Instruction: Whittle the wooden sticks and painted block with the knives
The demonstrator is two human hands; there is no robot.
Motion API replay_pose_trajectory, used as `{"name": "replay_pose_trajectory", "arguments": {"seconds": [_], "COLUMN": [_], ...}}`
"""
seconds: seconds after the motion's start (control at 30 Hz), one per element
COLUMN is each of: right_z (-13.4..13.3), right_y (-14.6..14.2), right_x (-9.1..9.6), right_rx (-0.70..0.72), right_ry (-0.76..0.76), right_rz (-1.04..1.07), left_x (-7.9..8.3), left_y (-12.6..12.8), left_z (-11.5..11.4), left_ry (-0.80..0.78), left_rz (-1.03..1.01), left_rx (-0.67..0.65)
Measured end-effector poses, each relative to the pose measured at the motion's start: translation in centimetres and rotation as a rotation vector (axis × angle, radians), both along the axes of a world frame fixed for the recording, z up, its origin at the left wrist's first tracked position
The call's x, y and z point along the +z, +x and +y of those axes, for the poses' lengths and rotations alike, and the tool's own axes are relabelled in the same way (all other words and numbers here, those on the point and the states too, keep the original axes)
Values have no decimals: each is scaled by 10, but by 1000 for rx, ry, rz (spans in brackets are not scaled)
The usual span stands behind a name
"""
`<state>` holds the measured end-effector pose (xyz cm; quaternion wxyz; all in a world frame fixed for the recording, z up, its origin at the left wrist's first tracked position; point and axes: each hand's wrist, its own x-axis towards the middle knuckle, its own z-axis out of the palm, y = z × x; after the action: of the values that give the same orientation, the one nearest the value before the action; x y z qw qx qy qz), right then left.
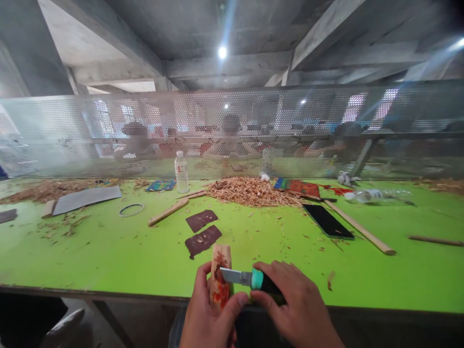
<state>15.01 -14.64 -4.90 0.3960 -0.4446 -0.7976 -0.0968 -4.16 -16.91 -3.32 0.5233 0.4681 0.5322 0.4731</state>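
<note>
At the table's near edge, my left hand [213,314] is closed around a small wooden block [222,256] held upright, its face stained red and orange with a dark carved patch. My right hand [295,302] grips a carving knife [256,279] by its black and teal handle. The knife's flat blade points left and its tip touches the upper part of the block's stained face. Two pieces of brown sandpaper [203,240] lie on the table just beyond the block.
Wood shavings [250,191] are heaped at the back of the green table [126,261]. A bottle [181,173], a wood strip [168,212], a phone [328,221], a wooden rod [362,229] and a bottle lying down [379,195] are around. A perforated screen [203,111] stands behind, people beyond it.
</note>
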Motion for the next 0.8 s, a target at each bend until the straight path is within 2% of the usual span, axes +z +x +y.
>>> {"name": "replay_pose_trajectory", "arguments": {"seconds": [0.07,0.23,0.37,0.57,0.7,0.8], "right_z": [-2,-2,-1,-2,0,6], "right_y": [1,2,0,-5,-8,-11], "right_x": [4,4,-1,-3,-5,-7], "right_rx": [53,85,31,-39,-86,-207], "right_ry": [-33,-28,39,130,167,133], "right_rz": [-5,-19,-13,-10,-11,77], "left_x": [0,5,9,10,7,0], "left_y": [0,1,3,4,6,10], "left_z": [0,3,3,5,6,3], "left_ry": [13,194,193,202,202,190], "left_rz": [-10,71,229,318,345,364], "left_rx": [-3,66,98,113,133,132]}}
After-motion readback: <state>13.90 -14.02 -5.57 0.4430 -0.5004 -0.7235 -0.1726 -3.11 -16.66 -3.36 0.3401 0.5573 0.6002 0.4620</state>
